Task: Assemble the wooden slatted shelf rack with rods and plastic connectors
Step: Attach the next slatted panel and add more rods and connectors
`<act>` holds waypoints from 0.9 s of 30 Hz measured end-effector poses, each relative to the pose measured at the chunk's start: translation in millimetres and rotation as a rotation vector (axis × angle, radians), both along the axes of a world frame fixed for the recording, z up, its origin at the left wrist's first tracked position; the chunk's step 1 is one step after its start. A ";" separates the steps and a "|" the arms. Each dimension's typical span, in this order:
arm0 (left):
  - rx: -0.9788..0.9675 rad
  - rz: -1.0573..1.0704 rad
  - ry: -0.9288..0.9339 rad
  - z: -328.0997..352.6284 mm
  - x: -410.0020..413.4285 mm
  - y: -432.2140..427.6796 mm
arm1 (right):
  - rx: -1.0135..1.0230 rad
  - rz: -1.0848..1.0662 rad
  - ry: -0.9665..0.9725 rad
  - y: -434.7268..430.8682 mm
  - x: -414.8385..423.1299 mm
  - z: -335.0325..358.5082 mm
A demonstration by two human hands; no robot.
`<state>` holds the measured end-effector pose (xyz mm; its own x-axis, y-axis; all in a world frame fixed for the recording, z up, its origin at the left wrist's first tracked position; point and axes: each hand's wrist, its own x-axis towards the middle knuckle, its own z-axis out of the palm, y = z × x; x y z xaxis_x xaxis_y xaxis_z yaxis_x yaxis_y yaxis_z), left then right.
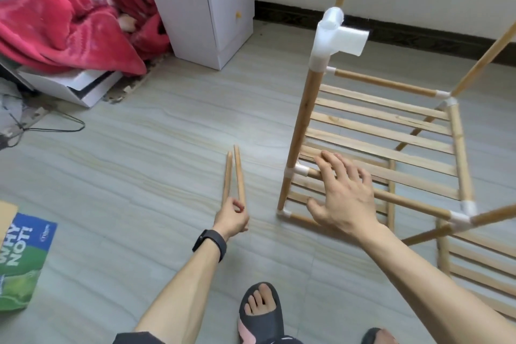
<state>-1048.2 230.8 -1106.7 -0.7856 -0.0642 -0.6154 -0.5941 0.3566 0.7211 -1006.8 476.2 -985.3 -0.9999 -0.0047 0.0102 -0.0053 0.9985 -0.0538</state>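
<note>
Far left, we have a green and blue printed bag point(21, 262) lying on the floor point(139, 120). A red blanket point(64, 25) is heaped above it and a white cabinet point(206, 3) stands by the wall, all well apart from the work.

Moving in, our left hand point(231, 216) is curled round the near ends of two loose rods point(234, 176). Thumb and fingers pinch them so the far ends point away from us. We read those as spares, parked in the idle hand while the other one works. A black wristband point(210, 244) sits on that wrist.

Across to the right hand point(344, 198): fingers spread wide, gripping nothing. It is over the low front rail point(413, 203) of the rack point(460, 153), just beside a white plastic connector point(300, 169). Whether it actually touches the rail we cannot tell, but it looks placed to steady the frame.

The rack itself stands on the floor in the right half of the view, with a slatted shelf point(385, 135) fitted between its rods. On the near upright post point(303, 126), the top connector point(333, 36) shows an open socket facing right. In our judgement, that is where a rod goes next.

Far right, a loose slatted panel point(480, 268) waits on the floor.
</note>
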 end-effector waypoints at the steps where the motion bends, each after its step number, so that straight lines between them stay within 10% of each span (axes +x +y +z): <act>1: 0.030 0.027 0.058 16.9 -3.2 -3.2 | -0.053 0.007 -0.057 2.0 -0.4 6.1; 9: -0.279 -0.201 0.912 194.2 -18.2 -15.3 | -1.176 -0.250 -0.041 6.8 13.1 101.7; 18: -0.686 -0.543 1.848 328.5 11.9 11.0 | -1.712 0.097 0.218 -3.7 55.3 243.1; 21: -0.397 -0.464 1.688 344.2 14.4 28.1 | -1.742 -0.036 0.461 4.8 69.0 248.7; 27: 0.272 -0.151 0.750 365.0 -13.7 82.5 | -1.971 -0.328 0.570 32.6 86.1 233.3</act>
